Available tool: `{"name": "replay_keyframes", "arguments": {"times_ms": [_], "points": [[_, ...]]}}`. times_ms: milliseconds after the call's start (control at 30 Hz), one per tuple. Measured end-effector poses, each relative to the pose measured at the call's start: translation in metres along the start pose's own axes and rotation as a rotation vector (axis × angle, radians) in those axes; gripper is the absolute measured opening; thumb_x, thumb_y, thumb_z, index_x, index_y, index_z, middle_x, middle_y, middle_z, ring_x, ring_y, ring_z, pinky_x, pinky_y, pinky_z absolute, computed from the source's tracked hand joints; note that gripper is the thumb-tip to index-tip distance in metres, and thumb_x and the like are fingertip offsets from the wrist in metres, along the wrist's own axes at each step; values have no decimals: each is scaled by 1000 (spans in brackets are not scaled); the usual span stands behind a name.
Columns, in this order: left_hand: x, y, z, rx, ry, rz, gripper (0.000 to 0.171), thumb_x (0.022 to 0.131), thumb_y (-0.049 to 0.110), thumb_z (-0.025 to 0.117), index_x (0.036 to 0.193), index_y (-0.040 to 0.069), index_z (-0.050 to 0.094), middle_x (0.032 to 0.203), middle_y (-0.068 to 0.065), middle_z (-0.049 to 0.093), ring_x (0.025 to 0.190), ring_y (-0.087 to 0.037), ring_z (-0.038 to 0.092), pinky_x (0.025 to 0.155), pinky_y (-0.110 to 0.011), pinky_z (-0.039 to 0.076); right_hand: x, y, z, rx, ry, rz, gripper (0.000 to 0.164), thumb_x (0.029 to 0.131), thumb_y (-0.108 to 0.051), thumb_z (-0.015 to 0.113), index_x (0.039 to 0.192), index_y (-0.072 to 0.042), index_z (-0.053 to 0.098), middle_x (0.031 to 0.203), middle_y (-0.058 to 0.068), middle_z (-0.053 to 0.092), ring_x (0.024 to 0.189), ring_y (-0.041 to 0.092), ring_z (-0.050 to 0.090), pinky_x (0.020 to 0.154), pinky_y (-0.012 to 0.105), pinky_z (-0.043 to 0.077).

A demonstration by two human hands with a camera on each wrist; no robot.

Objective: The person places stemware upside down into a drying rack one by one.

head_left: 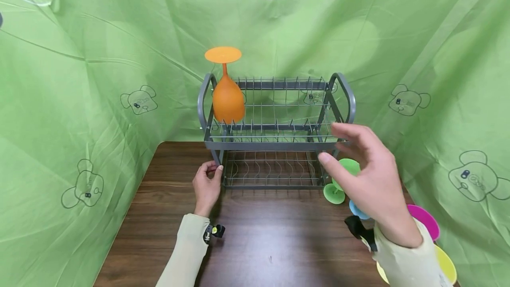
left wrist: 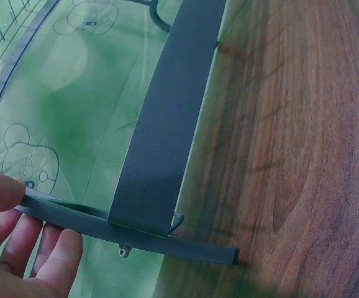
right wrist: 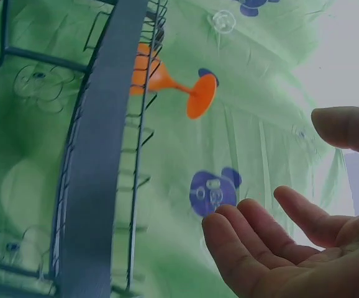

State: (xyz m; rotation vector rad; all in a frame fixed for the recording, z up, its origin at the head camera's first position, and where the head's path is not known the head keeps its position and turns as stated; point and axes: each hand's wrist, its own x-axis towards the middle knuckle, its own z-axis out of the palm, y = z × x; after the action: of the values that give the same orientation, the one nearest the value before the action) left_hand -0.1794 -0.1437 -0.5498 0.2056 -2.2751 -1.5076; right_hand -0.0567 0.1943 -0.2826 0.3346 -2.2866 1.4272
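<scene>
A grey two-tier dish rack (head_left: 264, 146) stands on the wooden table. At its left end, an orange goblet (head_left: 228, 98) rests upside down on the upper tier, its foot pointing up. My left hand (head_left: 207, 187) grips the rack's lower left frame. In the left wrist view, thumb and fingers (left wrist: 61, 257) close round the dark side bar. Before the rack's right end hovers my right hand (head_left: 368, 176), thumb and fingers spread apart with nothing between them. The right wrist view shows its relaxed fingers (right wrist: 260, 239) beside the upper tier.
Right of the rack, partly behind my right hand and arm, a green goblet (head_left: 334, 194), a blue piece (head_left: 358, 210), a magenta piece (head_left: 424, 220) and a yellow piece (head_left: 446, 264) are on the table (head_left: 271, 242). Green printed cloth (head_left: 79, 101) encloses the back and sides.
</scene>
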Motion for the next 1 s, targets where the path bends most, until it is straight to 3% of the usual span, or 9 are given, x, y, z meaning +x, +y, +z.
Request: {"name": "replay_keyframes", "arguments": {"times_ms": [133, 267, 467, 600, 767, 1000], "points": [[0, 0, 1, -3, 0, -5, 20, 101, 19, 74, 114, 6, 71, 109, -14, 73, 104, -30, 72, 89, -38, 53, -22, 13, -12, 16, 56, -6, 57, 85, 12, 79, 138, -1, 64, 136, 3, 67, 120, 13, 68, 105, 19, 53], [0, 0, 3, -13, -6, -8, 19, 101, 19, 74, 113, 5, 72, 108, -14, 73, 103, -30, 72, 89, -38, 54, -46, 23, -23, 90, 141, 115, 61, 81, 18, 79, 138, 3, 64, 136, 10, 67, 122, 14, 67, 103, 18, 54], [-1, 1, 2, -21, 0, -22, 19, 100, 18, 75, 113, 5, 72, 109, -14, 73, 104, -28, 72, 83, -25, 52, -79, 39, -37, 54, 240, 365, 65, 83, 14, 81, 142, -3, 63, 135, 6, 70, 115, 9, 72, 93, 13, 57], [0, 1, 0, -28, 0, -28, 20, 100, 19, 75, 114, 5, 72, 110, -14, 73, 105, -28, 72, 78, -16, 50, -96, 59, -43, 90, 327, 427, 63, 81, 16, 81, 139, 1, 64, 130, 4, 73, 109, 9, 72, 94, 12, 55], [0, 2, -1, -22, -5, -30, 20, 100, 18, 75, 115, 5, 72, 111, -14, 73, 104, -28, 73, 78, -15, 50, -116, 86, -50, 154, 420, 480, 62, 79, 19, 80, 137, 2, 65, 128, -1, 74, 109, 4, 72, 90, 9, 55], [0, 1, 0, -33, -5, -37, 20, 100, 18, 75, 115, 4, 72, 110, -14, 73, 104, -28, 72, 78, -14, 50, -138, 117, -62, -1, 552, 619, 60, 79, 6, 89, 135, -7, 70, 117, -14, 77, 99, -6, 72, 81, 3, 53]]}}
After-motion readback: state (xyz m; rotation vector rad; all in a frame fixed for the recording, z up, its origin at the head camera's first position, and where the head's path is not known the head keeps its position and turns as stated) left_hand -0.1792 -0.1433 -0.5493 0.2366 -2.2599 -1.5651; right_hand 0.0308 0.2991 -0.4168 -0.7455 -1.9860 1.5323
